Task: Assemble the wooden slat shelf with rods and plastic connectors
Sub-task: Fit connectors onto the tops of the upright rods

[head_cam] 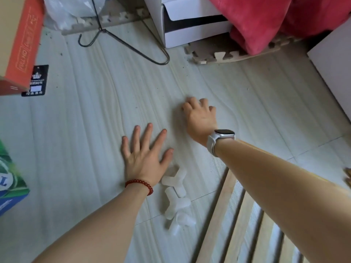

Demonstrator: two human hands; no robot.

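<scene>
Pale wooden slats beside translucent plastic connectors; left hand spread flat, right hand curled, contents unclear.

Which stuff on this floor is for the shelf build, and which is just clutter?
For the job:
translucent white plastic connectors
pale wooden slat panel

Just lying about:
black wire clothes hanger
orange cardboard box
white open cardboard box
red fabric bundle
black hang tag

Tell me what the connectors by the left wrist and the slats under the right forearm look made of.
Connectors: apparently plastic, from their milky, translucent white, smooth, rounded tube arms. Slats: apparently unpainted wood, pale tan and matt; blur hides any grain.
</scene>
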